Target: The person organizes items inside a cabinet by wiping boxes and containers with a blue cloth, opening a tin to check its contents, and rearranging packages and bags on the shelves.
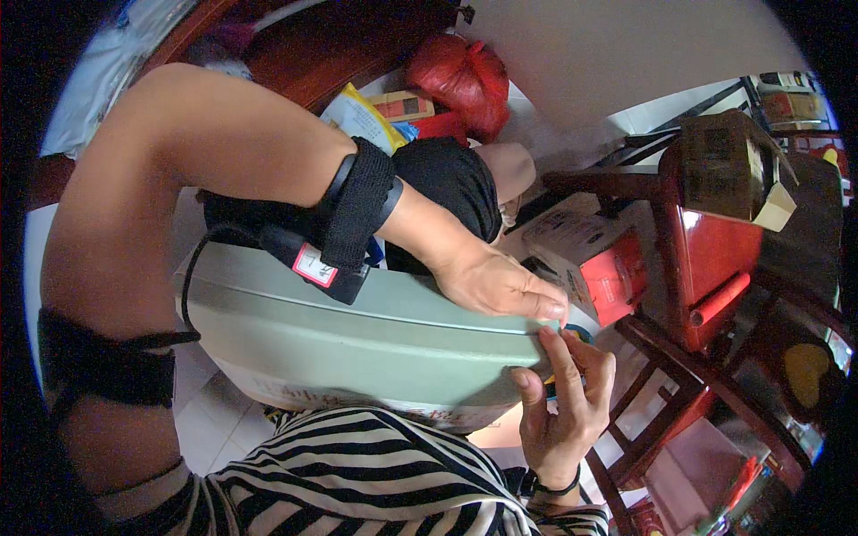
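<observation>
A large pale green hard case (375,342) lies across my lap, with a seam along its upper face and writing on its near side. My left hand (499,285) reaches over from the left. It rests along the far edge with its fingertips at the right end; some fingers are hidden. At that same corner, my right hand (570,388) has its thumb on the near side and its fingers on the end, close to the left fingertips. A black strap (358,201) wraps my left wrist, and a small black device with a label (315,264) hangs from it over the case.
A bent knee in black cloth (442,194) is just beyond the case. Behind it are a red plastic bag (462,84) and a yellow-white packet (365,117). Cardboard boxes (717,167), a red-ended carton (610,275) and dark red wooden furniture (717,261) stand at right.
</observation>
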`<state>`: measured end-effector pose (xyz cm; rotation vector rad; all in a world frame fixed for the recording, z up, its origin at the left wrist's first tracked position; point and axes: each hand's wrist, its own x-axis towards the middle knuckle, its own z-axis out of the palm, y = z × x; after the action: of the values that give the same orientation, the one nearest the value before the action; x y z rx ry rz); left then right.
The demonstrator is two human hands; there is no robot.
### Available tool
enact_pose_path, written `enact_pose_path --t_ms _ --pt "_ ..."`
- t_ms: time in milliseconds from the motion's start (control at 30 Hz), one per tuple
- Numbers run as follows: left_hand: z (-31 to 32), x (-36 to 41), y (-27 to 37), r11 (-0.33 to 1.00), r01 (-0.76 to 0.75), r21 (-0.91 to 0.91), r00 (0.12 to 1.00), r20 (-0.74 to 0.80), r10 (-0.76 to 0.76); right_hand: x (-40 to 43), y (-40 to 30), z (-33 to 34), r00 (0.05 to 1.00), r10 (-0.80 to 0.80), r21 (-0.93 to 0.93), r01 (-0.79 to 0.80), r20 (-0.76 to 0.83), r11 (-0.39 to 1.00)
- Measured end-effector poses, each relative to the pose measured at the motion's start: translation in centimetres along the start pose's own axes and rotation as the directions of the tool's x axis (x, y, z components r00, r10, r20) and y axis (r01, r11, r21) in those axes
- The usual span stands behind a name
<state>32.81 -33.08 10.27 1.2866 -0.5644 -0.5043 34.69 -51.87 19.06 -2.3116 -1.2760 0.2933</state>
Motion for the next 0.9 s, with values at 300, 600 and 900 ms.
enact_pose_path --t_ms 300,600,900 --pt "0.3 0.6 0.1 0.968 0.053 0.247 0.998 0.004 -0.056 -0.8 0.4 -0.8 0.999 -0.046 -0.017 0.046 0.01 0.999" --pt "-2.3 -0.4 1.3 0.895 -0.115 0.43 0.993 0.013 0.121 0.5 0.7 -1.0 0.98 -0.198 -0.076 0.197 -0.013 0.977" --pt "1.0 -19.9 12.3 0.7 0.573 0.427 0.721 -0.669 -0.182 5.5 -4.6 -0.3 0.864 -0.487 -0.152 0.502 0.13 0.851"
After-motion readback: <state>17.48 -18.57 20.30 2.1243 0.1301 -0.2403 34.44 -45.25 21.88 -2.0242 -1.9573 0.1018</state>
